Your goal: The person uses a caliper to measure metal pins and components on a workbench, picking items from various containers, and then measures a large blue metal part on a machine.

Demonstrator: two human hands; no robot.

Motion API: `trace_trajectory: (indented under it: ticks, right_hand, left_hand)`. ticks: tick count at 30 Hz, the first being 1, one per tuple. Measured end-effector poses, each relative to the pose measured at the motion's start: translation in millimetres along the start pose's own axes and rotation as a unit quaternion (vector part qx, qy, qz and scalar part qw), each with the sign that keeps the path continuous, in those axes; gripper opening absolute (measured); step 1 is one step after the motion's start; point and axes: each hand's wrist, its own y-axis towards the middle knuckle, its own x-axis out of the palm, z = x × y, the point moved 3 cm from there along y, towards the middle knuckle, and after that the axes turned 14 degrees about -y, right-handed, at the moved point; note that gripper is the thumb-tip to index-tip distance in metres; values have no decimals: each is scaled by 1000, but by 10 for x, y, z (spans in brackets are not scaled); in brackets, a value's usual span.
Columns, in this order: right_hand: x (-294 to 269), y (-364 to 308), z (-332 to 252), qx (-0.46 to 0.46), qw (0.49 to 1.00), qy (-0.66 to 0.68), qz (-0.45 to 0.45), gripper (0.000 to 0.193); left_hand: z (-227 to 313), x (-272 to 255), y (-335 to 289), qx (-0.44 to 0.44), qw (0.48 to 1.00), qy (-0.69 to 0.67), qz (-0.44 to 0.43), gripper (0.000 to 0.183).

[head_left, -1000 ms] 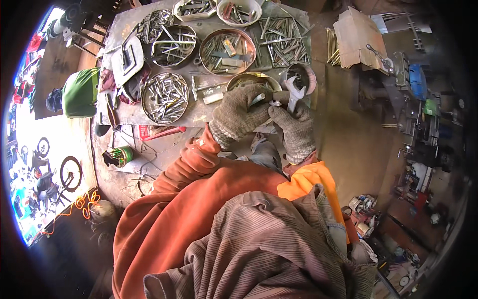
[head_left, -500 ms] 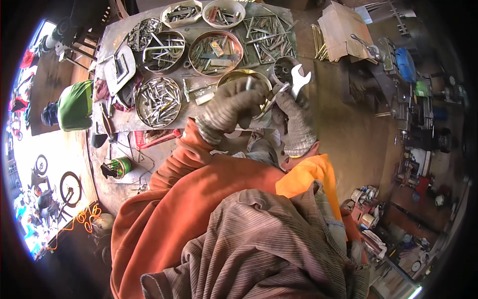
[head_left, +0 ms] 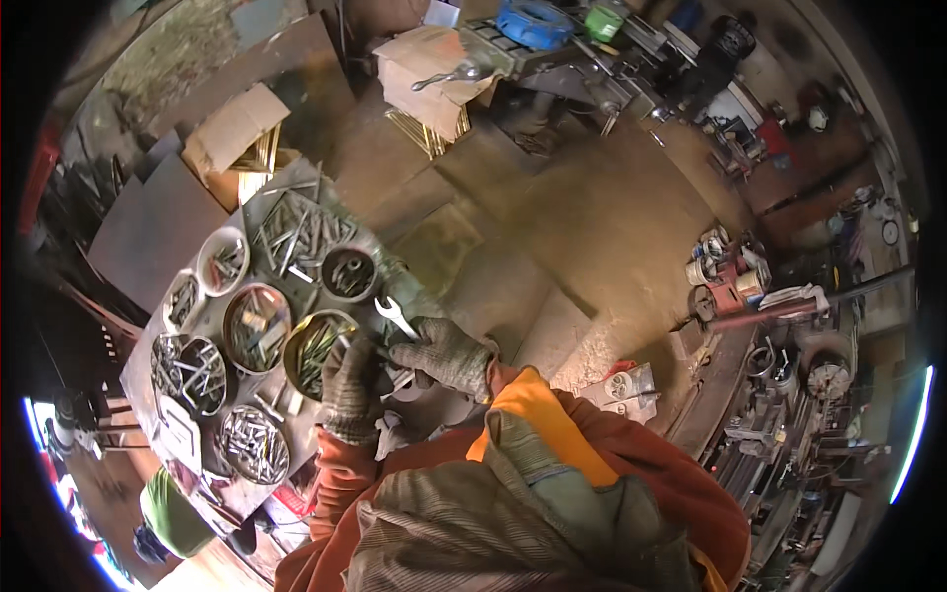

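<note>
Both my hands wear grey knitted work gloves. My right hand (head_left: pixel 449 357) is closed around an open-ended spanner (head_left: pixel 397 316), whose pale forked jaw sticks out past the fingers. Close to its left, my left hand (head_left: pixel 351 390) is closed with the fingertips pinched; a small shiny bit shows there, too blurred to name. Beneath and beyond the left hand is a round tin (head_left: pixel 294 347) of thin metal pieces. A dark round tin (head_left: pixel 347 295) stands beyond the spanner, at the edge of the metal-topped table (head_left: pixel 271 400).
More containers on the table hold metal bits: a wide tin (head_left: pixel 230 333), a white bowl (head_left: pixel 207 268) and a tin of shiny pieces (head_left: pixel 225 449). Loose rods (head_left: pixel 296 229) lie at its far corner. Cardboard (head_left: pixel 424 64) lies beyond, and machine parts (head_left: pixel 789 385) crowd the right.
The view has swung to the right, so the table now sits at the left and more workshop floor shows. Both hands stay close together; the spanner remains in my right hand.
</note>
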Motion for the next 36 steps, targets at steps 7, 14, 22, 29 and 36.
trace_trajectory:
  ticks: [7, 14, 22, 29, 36]
  right_hand:
    - [-987, 334, 1102, -23, 953, 300, 14, 39]
    - [-955, 601, 1313, -165, 975, -123, -77, 33]
    - [399, 1723, 541, -362, 770, -518, -83, 26]
    - [748, 1817, 153, -282, 798, -499, -187, 34]
    - [-1276, 1676, 291, -443, 810, -383, -43, 47]
  left_hand:
    - [-586, -104, 142, -60, 988, -113, 84, 16]
    - [-786, 102, -533, -94, 980, -23, 173, 19]
    - [-786, -7, -1217, 161, 953, -202, 160, 26]
    - [-575, 243, -1083, 240, 950, -165, 116, 35]
    - [-453, 1052, -220, 162, 979, -2, 121, 29]
